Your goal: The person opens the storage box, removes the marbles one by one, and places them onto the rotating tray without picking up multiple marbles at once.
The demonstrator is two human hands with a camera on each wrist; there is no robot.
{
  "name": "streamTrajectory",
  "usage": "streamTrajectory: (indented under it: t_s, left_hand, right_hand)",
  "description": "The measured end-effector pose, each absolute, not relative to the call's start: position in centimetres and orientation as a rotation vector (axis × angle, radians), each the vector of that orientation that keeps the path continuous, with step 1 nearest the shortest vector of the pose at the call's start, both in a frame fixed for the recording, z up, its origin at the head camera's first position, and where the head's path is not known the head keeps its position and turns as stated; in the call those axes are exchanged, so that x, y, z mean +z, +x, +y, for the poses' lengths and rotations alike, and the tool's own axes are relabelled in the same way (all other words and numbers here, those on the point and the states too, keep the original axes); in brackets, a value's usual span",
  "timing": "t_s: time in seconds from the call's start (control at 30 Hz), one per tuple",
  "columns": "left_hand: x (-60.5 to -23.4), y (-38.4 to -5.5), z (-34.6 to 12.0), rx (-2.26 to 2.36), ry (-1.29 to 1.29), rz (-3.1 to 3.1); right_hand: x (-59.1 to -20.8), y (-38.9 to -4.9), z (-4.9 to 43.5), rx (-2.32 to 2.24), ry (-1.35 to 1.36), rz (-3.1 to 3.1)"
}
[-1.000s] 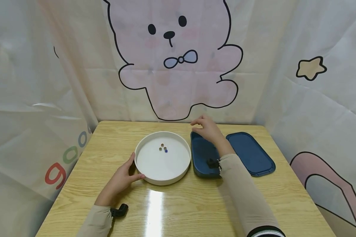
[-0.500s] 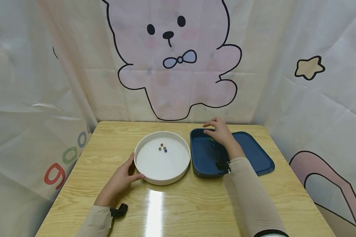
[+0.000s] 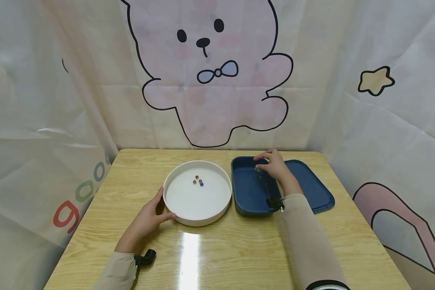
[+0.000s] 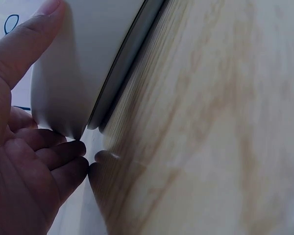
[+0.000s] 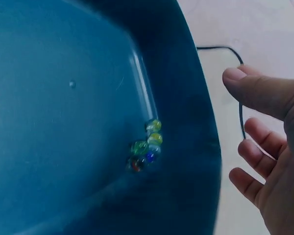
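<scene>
My left hand [image 3: 146,219] holds the left side of a round white tray [image 3: 170,207], thumb at the front and fingers farther back. The left wrist view shows the thumb against the tray's wall [image 4: 83,63], with the other fingers curled beside it. Several small marbles [image 3: 201,184], one of them blue, lie inside the tray. My right hand [image 3: 275,165] hovers over the far right part of a dark blue box [image 3: 244,193]. Its thumb and fingers are apart, with nothing between them. In the right wrist view, green, yellow and blue marbles [image 5: 139,148] cluster in the box's corner.
Right of the box lies its flat blue lid [image 3: 308,185], partly covered by the right arm. All this stands on a wooden table [image 3: 217,249], with a printed curtain [image 3: 217,108] behind it and at both sides.
The right hand has moved right and lower, from beyond the box's far left corner to over its far right part, uncovering the marbles. The left hand keeps its hold on the tray.
</scene>
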State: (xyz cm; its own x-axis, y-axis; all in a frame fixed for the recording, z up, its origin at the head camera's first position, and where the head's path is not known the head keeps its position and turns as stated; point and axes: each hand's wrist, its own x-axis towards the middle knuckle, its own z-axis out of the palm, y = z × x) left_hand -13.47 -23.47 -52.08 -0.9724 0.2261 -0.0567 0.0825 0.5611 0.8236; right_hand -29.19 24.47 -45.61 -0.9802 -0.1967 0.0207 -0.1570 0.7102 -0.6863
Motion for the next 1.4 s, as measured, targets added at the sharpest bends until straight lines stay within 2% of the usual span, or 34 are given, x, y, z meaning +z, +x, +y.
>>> streamTrajectory:
  t_s: [0.47,1.4]
  left_hand:
    - [-52.8,-13.3,-23.6,1.431,0.265,2.608]
    - [-52.5,-13.6,-23.5,1.403,0.279,2.632]
  right_hand:
    - [-47.9,-29.2,25.2,-1.068,-0.210,2.814]
    - [-49.8,-29.3,25.0,-0.905,-0.036,2.786]
